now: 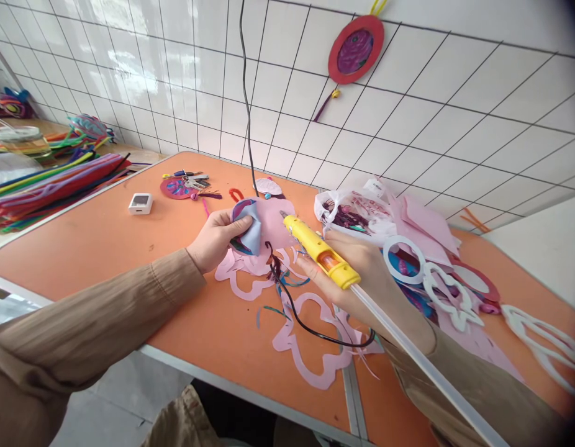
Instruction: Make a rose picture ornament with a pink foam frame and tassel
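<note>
My left hand pinches a folded round piece, light blue on its outside with purple and dark colours along the rim. Against it stands a pink scalloped paper shape; whether my fingers also grip this paper is hidden. In my right hand is a yellow glue gun, its nozzle pointing left at the pink paper. A long whitish glue stick sticks out of the gun's back end. Pink cut-out paper frames and thin scraps lie on the orange table below my hands.
The orange table meets a tiled wall. A black cord hangs at the back. Keys and a small white box lie left, beyond them pipe cleaners. A plastic bag and white paper rings are right.
</note>
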`<state>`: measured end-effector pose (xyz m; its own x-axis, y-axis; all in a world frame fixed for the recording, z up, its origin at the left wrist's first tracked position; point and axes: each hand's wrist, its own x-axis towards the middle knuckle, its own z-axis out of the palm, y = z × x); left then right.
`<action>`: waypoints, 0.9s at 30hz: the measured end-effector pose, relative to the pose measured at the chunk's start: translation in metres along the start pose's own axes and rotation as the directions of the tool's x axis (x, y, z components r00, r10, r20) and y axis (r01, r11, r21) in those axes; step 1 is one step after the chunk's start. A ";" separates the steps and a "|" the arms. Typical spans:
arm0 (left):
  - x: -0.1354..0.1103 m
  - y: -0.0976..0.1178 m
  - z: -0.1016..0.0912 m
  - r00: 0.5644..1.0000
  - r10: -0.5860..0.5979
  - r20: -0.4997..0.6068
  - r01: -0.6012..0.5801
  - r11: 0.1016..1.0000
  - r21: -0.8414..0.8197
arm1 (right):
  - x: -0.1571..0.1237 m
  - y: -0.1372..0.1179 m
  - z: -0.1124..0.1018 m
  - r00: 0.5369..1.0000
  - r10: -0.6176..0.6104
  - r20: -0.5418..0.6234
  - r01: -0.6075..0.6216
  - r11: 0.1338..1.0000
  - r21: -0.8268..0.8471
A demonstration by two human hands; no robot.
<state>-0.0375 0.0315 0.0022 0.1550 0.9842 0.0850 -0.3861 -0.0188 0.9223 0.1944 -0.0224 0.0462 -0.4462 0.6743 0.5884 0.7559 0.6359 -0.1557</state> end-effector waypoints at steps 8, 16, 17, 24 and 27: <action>-0.001 0.000 0.001 1.000 0.006 0.017 -0.006 1.000 0.022 | -0.001 -0.001 -0.004 0.996 0.034 0.080 -0.031 0.999 -0.042; 0.000 0.000 0.000 1.000 0.009 0.020 -0.010 1.000 0.028 | 0.000 -0.001 -0.004 0.996 0.052 0.068 -0.048 0.997 -0.053; 0.000 0.000 0.000 1.000 0.002 0.016 -0.002 1.000 0.010 | 0.000 -0.001 -0.004 0.997 0.047 0.061 -0.044 0.998 -0.053; 0.002 0.000 0.000 0.999 -0.051 0.015 0.052 0.995 -0.080 | 0.001 -0.003 -0.007 0.996 0.056 0.074 -0.052 0.997 -0.051; 0.001 0.000 0.000 0.998 -0.052 0.029 0.054 0.997 -0.059 | 0.002 -0.003 -0.006 0.994 0.088 0.070 -0.086 0.996 -0.036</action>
<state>-0.0371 0.0327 0.0020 0.2014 0.9784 0.0474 -0.4302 0.0448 0.9016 0.1945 -0.0253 0.0528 -0.4100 0.7523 0.5157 0.8079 0.5619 -0.1774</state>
